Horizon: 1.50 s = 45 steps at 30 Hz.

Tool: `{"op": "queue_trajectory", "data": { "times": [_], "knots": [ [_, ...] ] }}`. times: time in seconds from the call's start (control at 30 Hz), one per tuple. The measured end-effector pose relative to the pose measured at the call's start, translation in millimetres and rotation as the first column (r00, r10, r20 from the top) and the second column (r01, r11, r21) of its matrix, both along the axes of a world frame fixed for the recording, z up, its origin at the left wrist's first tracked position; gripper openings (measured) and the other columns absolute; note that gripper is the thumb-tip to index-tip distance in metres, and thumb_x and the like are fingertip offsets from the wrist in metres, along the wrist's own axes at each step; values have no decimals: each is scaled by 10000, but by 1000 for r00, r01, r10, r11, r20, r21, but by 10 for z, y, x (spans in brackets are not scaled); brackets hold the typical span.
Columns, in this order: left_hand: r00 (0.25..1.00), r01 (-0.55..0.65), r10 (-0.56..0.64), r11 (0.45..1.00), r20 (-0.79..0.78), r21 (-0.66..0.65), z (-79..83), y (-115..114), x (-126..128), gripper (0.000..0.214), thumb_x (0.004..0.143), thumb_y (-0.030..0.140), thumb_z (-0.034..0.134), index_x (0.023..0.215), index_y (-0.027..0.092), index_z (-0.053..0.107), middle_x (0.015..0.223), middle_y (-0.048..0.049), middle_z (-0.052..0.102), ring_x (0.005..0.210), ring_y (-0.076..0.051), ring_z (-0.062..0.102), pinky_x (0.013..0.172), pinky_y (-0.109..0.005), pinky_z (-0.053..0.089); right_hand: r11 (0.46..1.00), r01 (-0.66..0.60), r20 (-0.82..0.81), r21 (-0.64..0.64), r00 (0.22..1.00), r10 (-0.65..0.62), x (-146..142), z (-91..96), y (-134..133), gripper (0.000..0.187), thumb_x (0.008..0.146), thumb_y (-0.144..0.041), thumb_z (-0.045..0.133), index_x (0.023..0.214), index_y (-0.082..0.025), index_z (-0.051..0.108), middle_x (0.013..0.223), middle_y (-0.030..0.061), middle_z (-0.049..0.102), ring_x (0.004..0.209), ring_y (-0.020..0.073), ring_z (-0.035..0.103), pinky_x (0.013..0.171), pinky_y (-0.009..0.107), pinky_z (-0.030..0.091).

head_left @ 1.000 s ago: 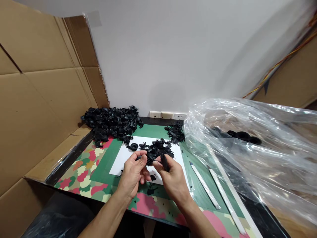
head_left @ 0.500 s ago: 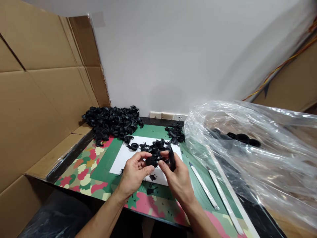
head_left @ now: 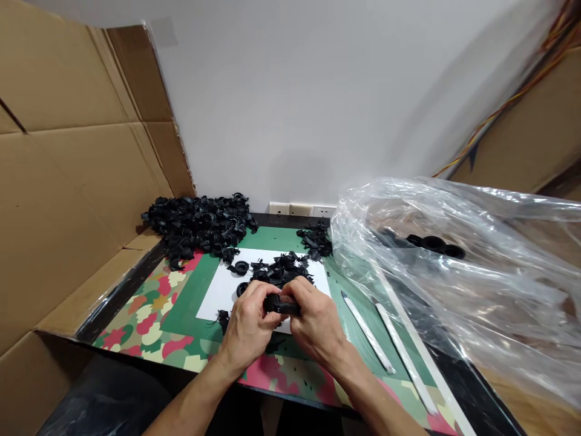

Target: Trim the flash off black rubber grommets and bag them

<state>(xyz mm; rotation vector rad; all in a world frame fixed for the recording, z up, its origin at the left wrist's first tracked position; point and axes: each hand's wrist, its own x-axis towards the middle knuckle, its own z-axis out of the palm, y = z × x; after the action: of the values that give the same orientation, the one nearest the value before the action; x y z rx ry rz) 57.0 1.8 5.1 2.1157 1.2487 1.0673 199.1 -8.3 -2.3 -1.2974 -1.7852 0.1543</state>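
My left hand (head_left: pixel 249 324) and my right hand (head_left: pixel 314 324) are pressed together over the near edge of a white sheet (head_left: pixel 218 290), both closed on one small black ribbed rubber part (head_left: pixel 278 304) held between the fingertips. Just beyond the hands lies a loose cluster of the same black rubber parts (head_left: pixel 281 270) on the sheet. A much larger heap of black rubber parts (head_left: pixel 200 223) sits at the back left of the table.
The table carries a green mat (head_left: pixel 190 300) over a camouflage-pattern cover (head_left: pixel 136 321). Two white knife-like strips (head_left: pixel 368 336) lie right of my hands. A big clear plastic bag (head_left: pixel 454 272) fills the right side. Cardboard panels (head_left: pixel 68 181) wall the left.
My hands have come down and closer together. The right hand, which held a dark piece apart from the left, now grips the same rubber part as the left.
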Motion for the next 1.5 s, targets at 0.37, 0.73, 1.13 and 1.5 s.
{"op": "queue_trajectory", "data": {
  "times": [0.37, 0.73, 1.13, 1.5],
  "knots": [
    [966, 87, -137, 971, 220, 223, -27, -216, 134, 94, 769, 102, 624, 812, 186, 624, 782, -44, 634, 736, -179, 621, 642, -265, 499, 895, 298, -231, -331, 895, -383, 250, 86, 471, 108, 670, -166, 464, 638, -244, 397, 608, 11, 495, 567, 192, 461, 539, 288, 312],
    [598, 295, 341, 748, 725, -595, 119, 124, -66, 538, 512, 337, 892, 911, 131, 596, 682, -38, 681, 496, -113, 610, 487, -198, 454, 917, -150, -593, -370, 798, -109, 311, 133, 162, 226, 793, -377, 501, 641, -217, 454, 537, -55, 407, 487, 118, 370, 500, 250, 327],
    [537, 307, 367, 753, 759, -581, 84, 109, 0, 493, 466, 326, 911, 821, 99, 655, 608, -18, 653, 445, -88, 543, 408, -182, 405, 922, -329, -691, -204, 716, 103, -154, 132, 49, 221, 774, -326, 579, 606, -202, 506, 586, -17, 522, 560, 137, 495, 546, 259, 409],
    [347, 384, 526, 676, 776, -629, 118, 93, 148, 197, 701, 187, 773, 782, 117, 607, 616, -9, 614, 439, -69, 509, 383, -153, 378, 930, -337, -927, -146, 374, -10, -308, -56, 7, 212, 745, -390, 640, 724, -204, 542, 544, -41, 501, 439, 97, 406, 446, 236, 305]
  ]
}}
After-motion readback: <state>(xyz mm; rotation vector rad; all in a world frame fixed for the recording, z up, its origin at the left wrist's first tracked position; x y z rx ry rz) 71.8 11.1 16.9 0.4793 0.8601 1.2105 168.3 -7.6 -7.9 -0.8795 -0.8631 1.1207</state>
